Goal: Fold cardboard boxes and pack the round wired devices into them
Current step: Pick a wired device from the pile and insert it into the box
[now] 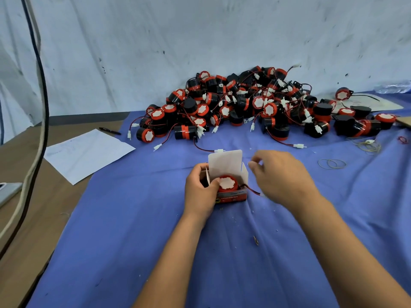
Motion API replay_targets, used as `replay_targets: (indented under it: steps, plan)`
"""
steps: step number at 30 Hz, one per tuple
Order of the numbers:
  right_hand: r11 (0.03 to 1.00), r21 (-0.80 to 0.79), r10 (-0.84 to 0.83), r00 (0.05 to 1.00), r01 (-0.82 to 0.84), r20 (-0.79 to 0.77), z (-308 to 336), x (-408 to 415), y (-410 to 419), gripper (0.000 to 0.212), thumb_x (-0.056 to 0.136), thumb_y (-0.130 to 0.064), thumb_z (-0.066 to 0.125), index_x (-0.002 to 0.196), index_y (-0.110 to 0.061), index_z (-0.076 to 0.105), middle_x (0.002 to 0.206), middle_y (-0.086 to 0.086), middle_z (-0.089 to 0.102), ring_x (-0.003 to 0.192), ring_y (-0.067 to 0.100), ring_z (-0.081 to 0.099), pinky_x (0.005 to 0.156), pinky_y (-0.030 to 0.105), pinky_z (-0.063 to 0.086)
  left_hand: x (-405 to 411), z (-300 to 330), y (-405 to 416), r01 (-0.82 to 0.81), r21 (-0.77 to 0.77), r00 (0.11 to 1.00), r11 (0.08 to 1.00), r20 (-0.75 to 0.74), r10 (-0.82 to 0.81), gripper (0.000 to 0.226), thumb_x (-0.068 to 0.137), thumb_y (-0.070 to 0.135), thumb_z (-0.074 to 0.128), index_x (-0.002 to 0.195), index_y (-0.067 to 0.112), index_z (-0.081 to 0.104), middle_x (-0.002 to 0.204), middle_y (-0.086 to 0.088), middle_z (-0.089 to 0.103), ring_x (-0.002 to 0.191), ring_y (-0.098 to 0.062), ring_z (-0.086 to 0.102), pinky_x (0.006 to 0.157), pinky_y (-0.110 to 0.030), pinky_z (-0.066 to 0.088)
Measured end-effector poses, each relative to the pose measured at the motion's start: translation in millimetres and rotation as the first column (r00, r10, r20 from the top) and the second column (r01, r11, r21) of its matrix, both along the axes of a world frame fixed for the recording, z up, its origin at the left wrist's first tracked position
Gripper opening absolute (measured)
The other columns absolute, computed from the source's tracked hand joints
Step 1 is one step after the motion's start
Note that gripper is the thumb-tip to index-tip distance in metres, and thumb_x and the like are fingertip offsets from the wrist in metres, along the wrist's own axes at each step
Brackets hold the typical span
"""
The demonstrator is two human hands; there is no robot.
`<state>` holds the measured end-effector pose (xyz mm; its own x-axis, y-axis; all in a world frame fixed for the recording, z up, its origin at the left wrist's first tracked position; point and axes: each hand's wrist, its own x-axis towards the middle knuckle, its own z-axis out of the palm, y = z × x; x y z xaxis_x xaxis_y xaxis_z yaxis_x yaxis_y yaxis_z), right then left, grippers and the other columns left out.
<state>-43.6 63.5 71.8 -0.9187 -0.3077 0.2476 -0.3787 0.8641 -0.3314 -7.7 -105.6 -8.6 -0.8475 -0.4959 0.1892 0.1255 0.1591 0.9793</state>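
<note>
A small cardboard box (231, 174), lid flap raised, is held on the blue cloth (155, 241) of the tabletop by the left hand (201, 192), whose grip is curled round its left side. A round red-rimmed device (227, 183) is seated inside, its red-black wire (252, 190) trailing out rightward. The right hand (282, 174) is seen just beside the box; whether its curled grip pinches the wire cannot be told. Print on the box's red front is too blurred to be read. A pile of devices (255, 105) is heaped behind.

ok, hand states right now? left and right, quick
Left hand: grips the open box, thumb on the round device inside.
Right hand: fingers curled beside the box; whether it pinches the device's wire cannot be told.
</note>
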Motion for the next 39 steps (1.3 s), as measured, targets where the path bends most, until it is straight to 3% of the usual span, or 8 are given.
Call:
replay_targets:
  steps: [4,7,11,14,17,24,29,39]
  plan:
    - [0.840,-0.543,0.256,0.872,0.012,0.417,-15.0,-4.8,21.2,0.030,0.107,-0.022,0.042,0.096,-0.013,0.068,0.071,0.009,0.073,0.060,0.028,0.064,0.055,0.036,0.052,-1.7,-1.8,1.7,-0.013,-0.016,1.000,1.000,-0.002,0.013,0.029,0.089,-0.006,0.068,0.100,0.021,0.066,0.090,0.004,0.075,0.079,-0.006,0.069,0.069,-0.023,0.057]
    - [0.524,-0.851,0.597,0.733,-0.049,0.325,-23.2,4.2,15.1,0.036,0.102,0.005,0.038,0.104,-0.005,0.073,0.085,0.016,0.072,0.072,0.028,0.066,0.062,0.033,0.055,-2.4,-2.5,2.1,-0.026,-0.025,1.000,0.999,-0.004,0.026,0.027,0.088,-0.005,0.069,0.100,0.019,0.066,0.092,0.006,0.075,0.078,-0.002,0.069,0.066,-0.016,0.052]
    - [0.783,-0.428,0.464,0.882,-0.451,-0.081,-39.3,7.3,1.0,0.041,0.085,0.005,0.060,0.087,-0.035,0.071,0.074,-0.008,0.061,0.069,0.013,0.057,0.062,0.027,0.046,-2.2,-2.5,2.6,-0.032,-0.001,0.999,0.999,0.023,0.032,0.024,0.089,-0.002,0.072,0.104,0.015,0.067,0.096,0.002,0.077,0.085,-0.011,0.072,0.073,-0.031,0.060]
    - [0.875,-0.259,0.372,0.911,-0.408,-0.179,-41.2,8.8,-7.7,0.012,0.091,-0.015,0.071,0.079,-0.016,0.073,0.072,-0.008,0.057,0.067,0.014,0.053,0.060,0.035,0.044,-1.5,-1.8,2.1,-0.037,-0.015,0.999,0.999,0.035,0.038,0.026,0.088,-0.004,0.070,0.105,0.015,0.067,0.098,0.001,0.077,0.089,-0.016,0.073,0.080,-0.040,0.062]
    - [0.931,-0.258,0.189,0.944,-0.260,-0.270,-35.4,13.0,-23.3,0.031,0.096,-0.016,0.062,0.067,-0.013,0.051,0.065,-0.005,0.046,0.062,0.023,0.044,0.057,0.035,0.033,-1.7,-1.2,1.9,-0.033,-0.021,0.998,0.999,0.048,0.034,0.025,0.089,-0.002,0.069,0.106,0.016,0.067,0.098,0.002,0.077,0.090,-0.018,0.073,0.080,-0.041,0.062]
    - [0.988,-0.034,0.146,0.984,-0.151,-0.103,-24.9,25.4,-50.7,0.015,0.090,-0.008,0.056,0.087,-0.022,0.053,0.094,-0.002,0.035,0.065,0.017,0.035,0.049,0.028,0.019,-2.1,-1.0,5.0,-0.032,0.037,0.998,0.999,0.060,0.029,0.012,0.087,0.012,0.075,0.097,0.018,0.070,0.083,0.003,0.076,0.068,-0.012,0.066,0.058,-0.029,0.052]
    - [0.959,0.171,0.220,0.975,-0.224,0.044,-12.3,6.5,-56.7,0.013,0.085,-0.007,0.062,0.092,-0.018,0.064,0.091,-0.001,0.056,0.075,0.022,0.052,0.056,0.030,0.037,-1.4,0.9,9.9,-0.037,0.010,0.997,0.999,0.065,0.036,0.034,0.072,0.046,0.059,0.095,0.024,0.071,0.081,0.000,0.075,0.068,-0.020,0.062,0.064,-0.047,0.056]
    - [0.965,0.192,0.168,0.984,-0.178,0.065,-7.0,4.7,-61.1,0.034,0.084,0.001,0.056,0.065,-0.019,0.037,0.070,-0.001,0.039,0.054,0.013,0.032,0.045,0.027,0.023,1.2,2.9,10.7,0.026,-0.025,0.997,0.999,0.077,-0.024,0.016,0.080,0.025,0.058,0.090,0.030,0.070,0.082,0.002,0.074,0.071,-0.019,0.062,0.063,-0.042,0.053]
